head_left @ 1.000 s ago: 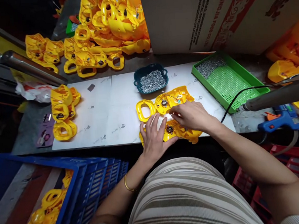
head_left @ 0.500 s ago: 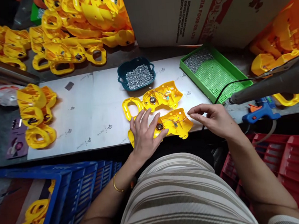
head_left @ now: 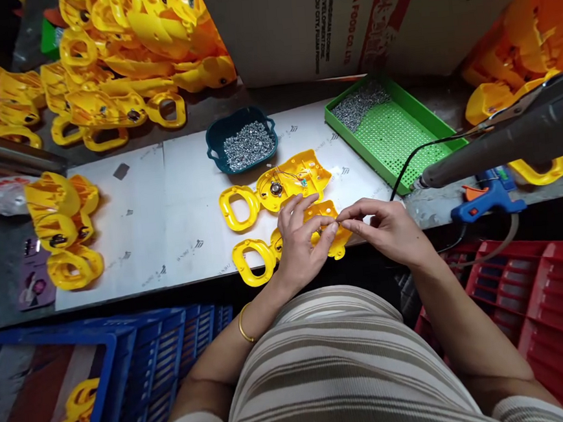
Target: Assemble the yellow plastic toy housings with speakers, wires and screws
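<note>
A yellow plastic shell half with a ring handle (head_left: pixel 256 279) lies at the board's front edge, its hollow side up. Above its right part, my left hand (head_left: pixel 304 245) pinches with thumb and forefinger, the other fingers spread over the shell. My right hand (head_left: pixel 390 231) meets it tip to tip, closed on a thin wire from the shell; the fingertips mostly hide the wire. Just behind lies a second yellow shell half (head_left: pixel 287 196), with a round speaker (head_left: pixel 276 188), a small green circuit board (head_left: pixel 303 183) and thin wires inside.
Behind the shells stands a dark green basket (head_left: pixel 214 152) of small screws. A green tray (head_left: pixel 438 127) with screws is at right, near a hanging grey tool (head_left: pixel 481 150) and a blue glue gun (head_left: pixel 486 206). Yellow shells (head_left: pixel 64 208) are stacked left; crates (head_left: pixel 114 380) stand below.
My left hand has moved right and its thumb and forefinger have closed. The right hand has come slightly left, so the fingertips now meet. The view has shifted a little.
</note>
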`<act>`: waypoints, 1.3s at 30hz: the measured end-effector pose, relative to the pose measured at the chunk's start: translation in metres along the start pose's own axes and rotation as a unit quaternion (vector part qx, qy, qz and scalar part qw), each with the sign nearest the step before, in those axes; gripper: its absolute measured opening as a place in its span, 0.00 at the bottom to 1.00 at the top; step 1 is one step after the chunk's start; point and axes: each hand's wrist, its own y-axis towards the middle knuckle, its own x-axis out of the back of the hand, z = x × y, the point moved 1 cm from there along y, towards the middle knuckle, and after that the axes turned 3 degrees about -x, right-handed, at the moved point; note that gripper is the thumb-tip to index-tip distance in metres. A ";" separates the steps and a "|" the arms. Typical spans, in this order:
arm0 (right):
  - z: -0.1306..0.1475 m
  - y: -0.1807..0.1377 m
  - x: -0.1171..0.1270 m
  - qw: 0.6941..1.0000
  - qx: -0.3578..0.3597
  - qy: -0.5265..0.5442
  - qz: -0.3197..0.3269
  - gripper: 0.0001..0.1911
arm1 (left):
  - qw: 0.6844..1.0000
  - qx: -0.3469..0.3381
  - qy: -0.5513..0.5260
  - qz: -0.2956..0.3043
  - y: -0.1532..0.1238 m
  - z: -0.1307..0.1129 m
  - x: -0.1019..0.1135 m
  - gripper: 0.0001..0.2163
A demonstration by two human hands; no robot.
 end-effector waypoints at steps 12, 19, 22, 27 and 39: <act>-0.030 -0.021 -0.004 0.985 -0.161 0.050 0.028 0.27 | 0.995 0.045 0.090 0.005 0.001 -0.003 -0.011 0.07; -0.027 -0.022 -0.006 0.984 -0.168 0.033 0.057 0.29 | 0.993 0.058 0.098 0.019 0.002 -0.004 -0.014 0.07; -0.029 -0.023 -0.008 0.984 -0.162 0.035 0.070 0.29 | 0.993 0.056 0.099 0.017 0.002 -0.004 -0.014 0.07; -0.031 -0.022 -0.011 0.987 -0.142 0.026 0.074 0.24 | 0.993 0.052 0.104 0.015 0.002 -0.004 -0.016 0.07; -0.036 -0.017 -0.017 0.977 -0.168 0.114 0.059 0.24 | 0.994 0.042 0.098 0.021 0.005 -0.002 -0.018 0.07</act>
